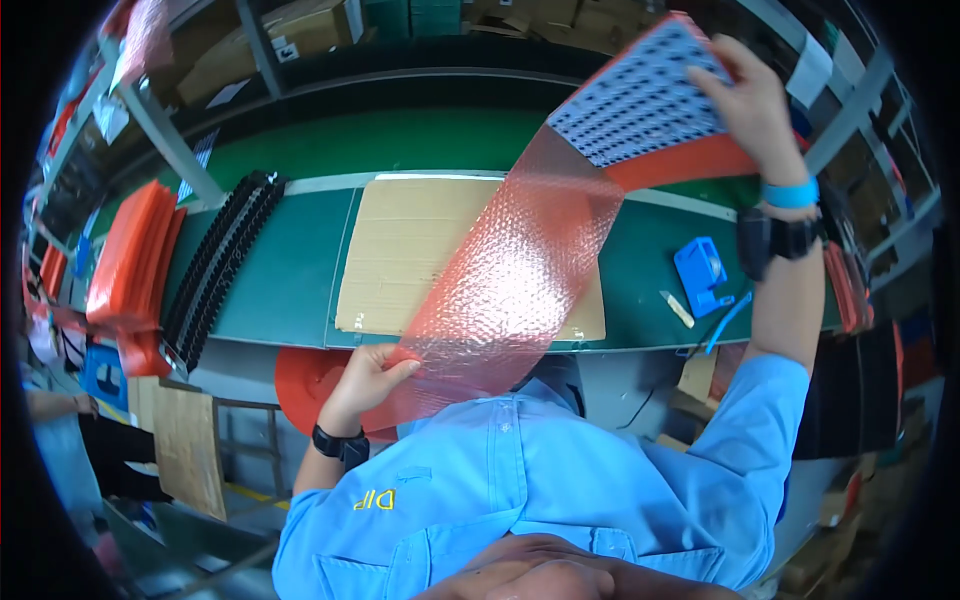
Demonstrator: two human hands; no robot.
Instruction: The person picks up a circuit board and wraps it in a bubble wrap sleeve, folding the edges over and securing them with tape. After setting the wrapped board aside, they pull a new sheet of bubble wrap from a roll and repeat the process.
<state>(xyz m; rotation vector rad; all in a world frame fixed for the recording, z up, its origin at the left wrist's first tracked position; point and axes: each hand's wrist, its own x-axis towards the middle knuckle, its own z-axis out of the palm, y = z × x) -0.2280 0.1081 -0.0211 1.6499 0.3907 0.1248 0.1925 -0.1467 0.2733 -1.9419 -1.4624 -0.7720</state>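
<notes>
Bubble wrap: here's the worry, folks, a long, glossy stretch of bubble wrap [510, 280] on a slant over the cardboard sheet [400, 250]; it could sag or twist if the small pinch at its lower corner slips.
Dotted panel: up top, the dotted panel [640, 100] could tip or swing, I'd judge, being held near one edge only; its corner might also snag the film if it comes in crooked.
Orange-red flap: the flap [680, 163] beside the panel could fold under and catch (whether it joins the wrap, I can't tell).
Knife: the small cutter [678, 309] and the blue tape dispenser [700, 265] lie on the green desk [650, 250] beneath the raised right arm; a careless elbow might knock them.
Right grip: closed on the panel, the right grip [752, 97] has its thumb across the dotted face, the other fingers mostly hidden; the panel reaches out to its left, lower edge meeting the wrap's far end.
Left grip: clenched on film, the left grip [368, 383] pinches the wrap's near left corner; the wrap runs up and right from it, panel well apart.
</notes>
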